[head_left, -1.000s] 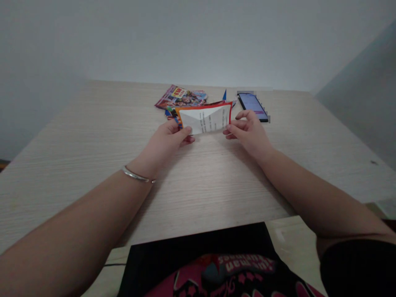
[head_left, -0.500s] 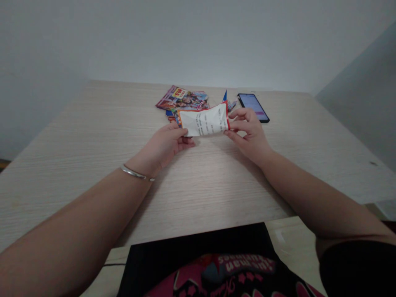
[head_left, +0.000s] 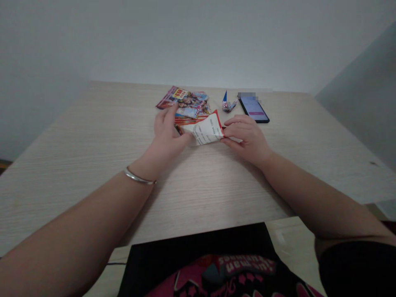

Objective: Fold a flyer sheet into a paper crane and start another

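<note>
The left hand touches the left end of a red-edged printed sheet, fingers spread by the colourful leaflets; the right hand pinches its right end. Farther off, a blue-tipped folded-paper figure sits left of a smartphone.

You have bare worktop between your forearms and outside both. The printed sheet bridges your left hand and right hand. Beyond, packets block the left, a folded figure and phone the right; a strip separates packets from figure.
</note>
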Available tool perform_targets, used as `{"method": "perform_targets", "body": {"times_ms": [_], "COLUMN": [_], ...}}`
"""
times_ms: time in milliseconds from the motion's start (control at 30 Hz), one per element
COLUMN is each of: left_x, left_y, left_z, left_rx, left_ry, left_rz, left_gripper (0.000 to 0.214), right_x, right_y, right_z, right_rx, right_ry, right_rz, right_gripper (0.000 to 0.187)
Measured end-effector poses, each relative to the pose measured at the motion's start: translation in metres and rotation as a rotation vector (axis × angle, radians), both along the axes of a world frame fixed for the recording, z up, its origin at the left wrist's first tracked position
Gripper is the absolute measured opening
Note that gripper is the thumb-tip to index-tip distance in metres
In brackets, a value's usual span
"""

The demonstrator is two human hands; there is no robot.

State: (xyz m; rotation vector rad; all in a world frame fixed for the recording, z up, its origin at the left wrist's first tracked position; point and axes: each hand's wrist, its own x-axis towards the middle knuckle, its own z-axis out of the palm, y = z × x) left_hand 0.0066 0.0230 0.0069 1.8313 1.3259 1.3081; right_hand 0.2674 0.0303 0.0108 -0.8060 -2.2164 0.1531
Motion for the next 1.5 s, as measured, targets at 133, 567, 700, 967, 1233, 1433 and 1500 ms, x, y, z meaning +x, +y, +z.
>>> {"method": "perform_targets", "body": {"times_ms": [133, 567, 700, 967, 1233, 1433, 1500], "left_x": [-0.002, 0.000, 0.000, 0.000, 0.002, 0.000, 0.000], "left_y": [-0.008, -0.013, -0.013, -0.014, -0.015, -0.012, -0.012], "left_z": [0.009, 0.014, 0.012, 0.013, 0.012, 0.010, 0.010], "left_rx": [0.108, 0.077, 0.101, 0.130, 0.125, 0.121, 0.115], "left_ry": [0.217, 0.267, 0.293, 0.314, 0.277, 0.305, 0.336], "left_rz": [-0.164, -0.360, -0.363, -0.342, -0.344, -0.348, -0.352], "left_gripper": [0.087, 0.043, 0.042, 0.039, 0.032, 0.034, 0.031], "right_x": [-0.005, -0.016, -0.018, -0.010, -0.011, -0.012, -0.013], "right_y": [-0.002, -0.013, -0.015, -0.010, -0.016, -0.015, -0.013], "right_z": [0.005, -0.002, -0.004, -0.003, -0.001, -0.004, -0.005], "right_rx": [-0.005, -0.690, -0.707, -0.086, 0.203, 0.157, 0.127], "right_ry": [-0.072, 0.406, 0.410, 0.159, 0.036, 0.044, 0.051], "right_rz": [0.042, 0.047, 0.020, 0.135, 0.032, -0.002, -0.010], "right_gripper": [0.028, 0.022, 0.026, 0.016, 0.016, 0.018, 0.020]}}
